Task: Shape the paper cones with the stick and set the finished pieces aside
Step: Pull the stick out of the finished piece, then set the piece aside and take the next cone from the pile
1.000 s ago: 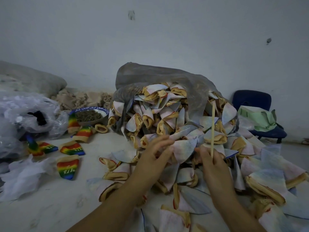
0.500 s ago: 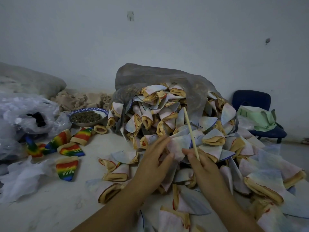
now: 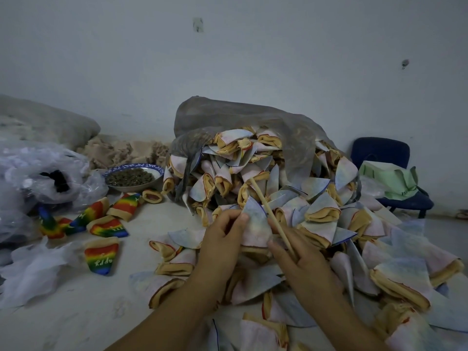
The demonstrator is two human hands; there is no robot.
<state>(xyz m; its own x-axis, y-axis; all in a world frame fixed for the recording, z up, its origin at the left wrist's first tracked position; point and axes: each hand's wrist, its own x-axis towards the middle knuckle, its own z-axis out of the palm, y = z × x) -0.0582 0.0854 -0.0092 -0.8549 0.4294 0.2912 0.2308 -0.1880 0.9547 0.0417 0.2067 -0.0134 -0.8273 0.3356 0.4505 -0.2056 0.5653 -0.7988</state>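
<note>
My left hand [image 3: 220, 244] pinches the pale paper cone [image 3: 255, 221] by its edge to steady it, my right hand [image 3: 304, 267] grips the stick [image 3: 266, 205] pencil-wise alongside, ready for shaping.

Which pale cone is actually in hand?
The cone standing tip-up, pinched by the left hand; the stick in the right hand leans along its right edge. The rest lie loose.

My right hand [image 3: 304, 267] swallows the lower end of the stick [image 3: 268, 211], and my left hand [image 3: 220, 247] covers the lower left of the pale cone [image 3: 255, 221]. The grey sack [image 3: 228, 117] hides the cones at the back of the heap [image 3: 316, 214]. Lettering on the nearest rainbow cone [image 3: 101, 257] is too small to read.
</note>
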